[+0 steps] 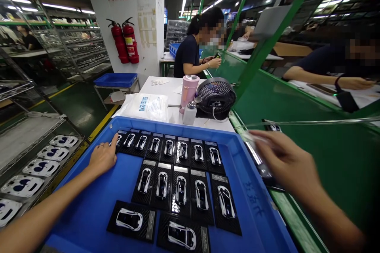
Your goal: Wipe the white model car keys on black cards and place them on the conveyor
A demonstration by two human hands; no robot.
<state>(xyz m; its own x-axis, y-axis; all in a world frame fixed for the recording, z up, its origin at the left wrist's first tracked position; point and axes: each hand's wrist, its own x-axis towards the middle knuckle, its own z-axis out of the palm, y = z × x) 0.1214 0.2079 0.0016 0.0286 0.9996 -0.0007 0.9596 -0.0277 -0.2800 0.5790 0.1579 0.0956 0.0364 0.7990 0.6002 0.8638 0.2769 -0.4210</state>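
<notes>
My left hand (103,157) reaches to the far left corner of a blue tray (258,205). Its index finger is stretched along the edge of the leftmost model car (119,139), partly covering it; the thumb sits apart, lower down. In the tray, several white-and-black model cars (181,189) lie on black carbon-patterned plates in rows, two of them turned sideways at the near side. Over the tray's right edge, my right hand (286,160) is blurred, its fingers pinched around something whitish and translucent that I cannot make out.
Behind the tray stand a white plastic bag (152,106), a pink tumbler (189,93), a clear bottle (190,114) and a black fan (216,97). A rack with white car-shaped parts (44,168) is at left. Co-workers (192,53) sit beyond the green divider (267,87) and ahead.
</notes>
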